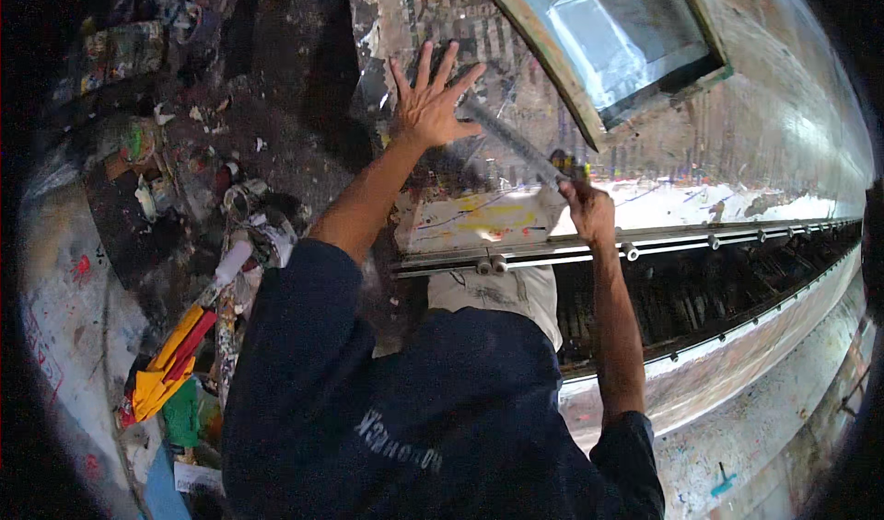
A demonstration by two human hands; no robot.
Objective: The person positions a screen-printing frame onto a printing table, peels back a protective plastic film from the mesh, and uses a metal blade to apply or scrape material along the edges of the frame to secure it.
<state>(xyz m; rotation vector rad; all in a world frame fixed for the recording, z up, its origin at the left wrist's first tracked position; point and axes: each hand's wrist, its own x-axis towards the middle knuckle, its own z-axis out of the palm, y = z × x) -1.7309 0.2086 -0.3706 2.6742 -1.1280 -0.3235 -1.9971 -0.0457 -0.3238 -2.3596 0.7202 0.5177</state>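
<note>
My left hand [431,104] lies with its fingers spread wide on the paint-stained table top [470,216], holding nothing. From beside its thumb, a long, straight grey strip [511,138] runs slantwise to my right hand [589,212]. That hand is closed around the strip's near end, above the table's front edge. A small black-and-yellow thing [569,164] shows just beyond the right fingers; blur hides what kind it is. Farther off, to the right of the strip, a wooden frame [543,55] with a shiny blue-grey panel lies on the table.
A metal rail [663,248] with small rollers runs along the table's near edge, in front of a dark gap. Left of me are paint-spattered clutter, a yellow-and-red cloth-like thing [175,364] and a green item [182,412]. A small turquoise tool [724,480] lies at the lower right.
</note>
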